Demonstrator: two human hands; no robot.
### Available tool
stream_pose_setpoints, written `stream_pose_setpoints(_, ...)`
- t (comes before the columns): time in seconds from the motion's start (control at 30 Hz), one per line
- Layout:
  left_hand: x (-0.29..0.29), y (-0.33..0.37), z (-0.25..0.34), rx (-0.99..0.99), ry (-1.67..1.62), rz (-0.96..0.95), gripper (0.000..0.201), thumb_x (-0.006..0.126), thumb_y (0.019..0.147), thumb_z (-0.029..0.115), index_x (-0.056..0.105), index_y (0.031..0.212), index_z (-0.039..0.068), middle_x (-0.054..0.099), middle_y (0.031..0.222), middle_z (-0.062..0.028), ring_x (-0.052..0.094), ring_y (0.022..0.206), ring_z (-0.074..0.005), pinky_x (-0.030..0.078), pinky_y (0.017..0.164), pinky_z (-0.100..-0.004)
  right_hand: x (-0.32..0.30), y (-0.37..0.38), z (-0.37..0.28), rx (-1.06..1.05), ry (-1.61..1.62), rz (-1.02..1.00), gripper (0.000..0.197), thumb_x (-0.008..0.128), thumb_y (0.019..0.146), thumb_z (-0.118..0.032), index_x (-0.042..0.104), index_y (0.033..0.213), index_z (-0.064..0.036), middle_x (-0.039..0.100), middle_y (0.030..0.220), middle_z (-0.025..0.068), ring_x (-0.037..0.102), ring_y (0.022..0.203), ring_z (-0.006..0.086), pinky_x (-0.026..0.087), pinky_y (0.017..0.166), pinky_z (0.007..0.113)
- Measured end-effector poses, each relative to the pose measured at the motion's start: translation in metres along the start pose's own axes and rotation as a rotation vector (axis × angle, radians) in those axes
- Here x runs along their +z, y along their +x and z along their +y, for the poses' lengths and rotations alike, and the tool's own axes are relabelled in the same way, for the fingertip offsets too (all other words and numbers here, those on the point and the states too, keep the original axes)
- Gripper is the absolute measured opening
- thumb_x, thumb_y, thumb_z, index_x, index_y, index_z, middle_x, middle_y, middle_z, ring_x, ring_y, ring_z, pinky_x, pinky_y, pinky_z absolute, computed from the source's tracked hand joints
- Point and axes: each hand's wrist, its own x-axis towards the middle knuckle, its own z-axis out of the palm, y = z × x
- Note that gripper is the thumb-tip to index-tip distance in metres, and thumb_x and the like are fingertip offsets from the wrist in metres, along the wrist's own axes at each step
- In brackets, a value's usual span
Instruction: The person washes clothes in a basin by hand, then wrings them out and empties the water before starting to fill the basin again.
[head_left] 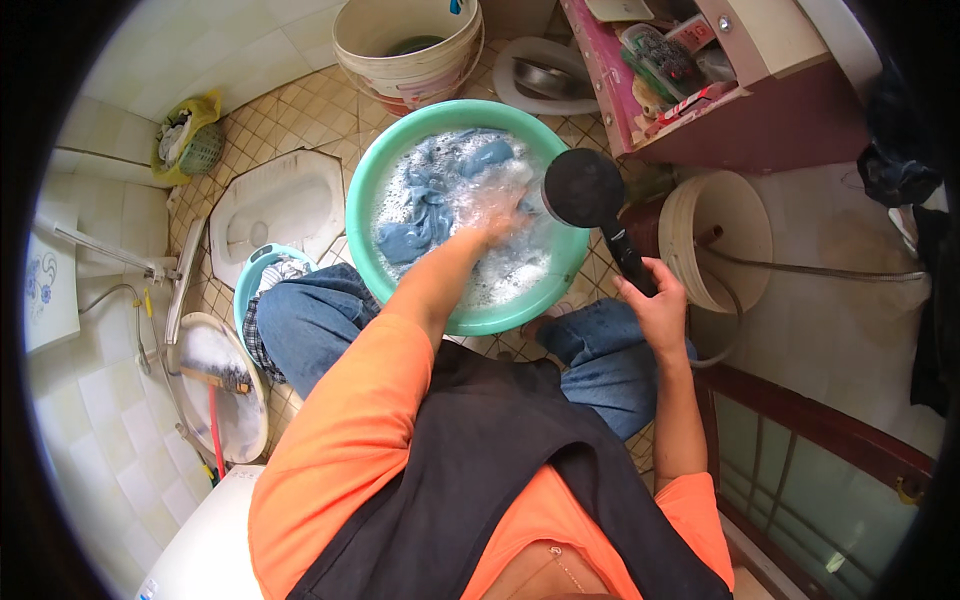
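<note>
Left hand plunged into foamy water in the green basin on the tiled floor, pressing blue cloth; its grip is blurred, can't tell. Right hand clenched around the black shower head handle, held over the basin's right rim.

far: blocked by stacked buckets
right: shower head held over basin rim; bucket beyond
left: tile gap by squat pan
near: knees close in

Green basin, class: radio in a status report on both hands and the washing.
Left hand down in the suds, on blue cloth in green basin. Right hand grips black shower head, held over basin rim. Nothing blocking either hand.
</note>
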Motion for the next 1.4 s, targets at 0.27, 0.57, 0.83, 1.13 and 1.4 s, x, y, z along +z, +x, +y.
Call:
stream_pose_setpoints(0.27, -0.103, 0.003, 0.025, -0.225, -0.236, 0.310, 0.049, 0.050, 0.079, 0.044, 0.058, 0.105, 0.004, 0.061, 0.097, -0.0232, 0.058, 0.092, -0.0375, 0.044, 0.081, -0.0438, -0.006, 0.003, -0.012, -0.005, 0.118, -0.036, 0.024, 0.071, 0.072, -0.009, 0.059, 0.091, -0.0003, 0.058, 0.074, -0.0014, 0.051, 0.066, 0.0045, 0.041, 0.059, 0.020)
stream_pose_setpoints(0.57, -0.153, -0.075, 0.011, -0.293, -1.173, 0.583, 0.033, 0.055, 0.082, 0.024, 0.054, 0.105, 0.000, 0.056, 0.098, -0.0073, 0.048, 0.091, -0.0161, 0.037, 0.083, -0.0272, 0.003, 0.000, -0.006, -0.020, -0.026, -0.071, 0.029, 0.073, 0.069, -0.015, 0.059, 0.089, 0.0011, 0.060, 0.071, 0.0022, 0.052, 0.065, 0.0074, 0.043, 0.059, 0.023)
stream_pose_setpoints(0.83, -0.120, -0.121, 0.004, -0.379, -0.072, 0.058, 0.052, 0.063, 0.068, 0.043, 0.056, 0.116, 0.026, 0.039, 0.134, -0.0143, 0.035, 0.125, -0.0302, 0.028, 0.096, -0.0543, 0.011, 0.011, -0.002, -0.006, -0.003, -0.069, 0.029, 0.072, 0.069, -0.017, 0.060, 0.088, 0.0009, 0.060, 0.071, 0.0030, 0.053, 0.063, 0.0078, 0.043, 0.059, 0.024)
stream_pose_setpoints(1.13, -0.081, -0.084, 0.004, -0.362, 0.185, 0.120, 0.069, 0.058, 0.073, 0.057, 0.035, 0.133, 0.034, 0.016, 0.145, -0.0147, 0.017, 0.132, -0.0385, 0.024, 0.085, -0.0737, 0.015, 0.021, -0.029, 0.139, 0.055, -0.286, 0.024, 0.070, 0.073, -0.017, 0.057, 0.085, -0.0015, 0.055, 0.065, 0.0009, 0.050, 0.058, 0.0064, 0.041, 0.052, 0.021)
stream_pose_setpoints(1.4, -0.042, -0.034, 0.000, -0.190, -0.013, 0.330, 0.066, 0.059, 0.073, 0.052, 0.047, 0.126, 0.016, 0.030, 0.138, -0.0202, 0.029, 0.127, -0.0383, 0.031, 0.096, -0.0561, 0.028, 0.037, -0.046, 0.330, 0.415, -0.488, 0.034, 0.058, 0.086, -0.035, 0.059, 0.084, -0.0013, 0.056, 0.065, 0.0013, 0.050, 0.053, 0.0065, 0.042, 0.050, 0.021)
